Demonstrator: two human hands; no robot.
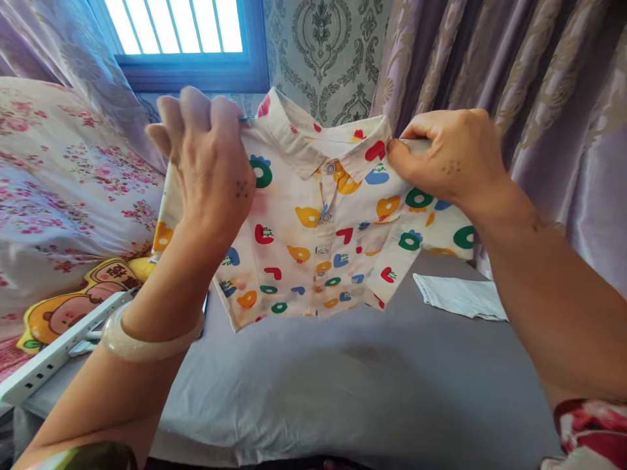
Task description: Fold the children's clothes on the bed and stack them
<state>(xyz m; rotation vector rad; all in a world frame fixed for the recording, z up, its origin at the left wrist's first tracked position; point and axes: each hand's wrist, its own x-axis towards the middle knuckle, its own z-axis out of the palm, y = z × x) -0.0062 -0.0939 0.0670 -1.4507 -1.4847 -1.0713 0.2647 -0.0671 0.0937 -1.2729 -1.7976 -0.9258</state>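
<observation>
A small cream shirt (313, 241) with red, blue, green and orange shapes, a collar and a buttoned front hangs in the air above a grey cloth-covered surface (343, 378). My left hand (206, 163) is closed on the shirt's left shoulder, with a pale bangle on that wrist. My right hand (445, 156) pinches the right shoulder beside the collar. The shirt's front faces me and its hem hovers just over the grey cloth.
A folded white cloth (460, 297) lies on the grey surface at the right. At the left are a flowered pillow (63, 196), a yellow cartoon cushion (73, 307) and a white slotted rail (59, 349). Purple curtains (539, 98) hang behind, a window (181, 32) above.
</observation>
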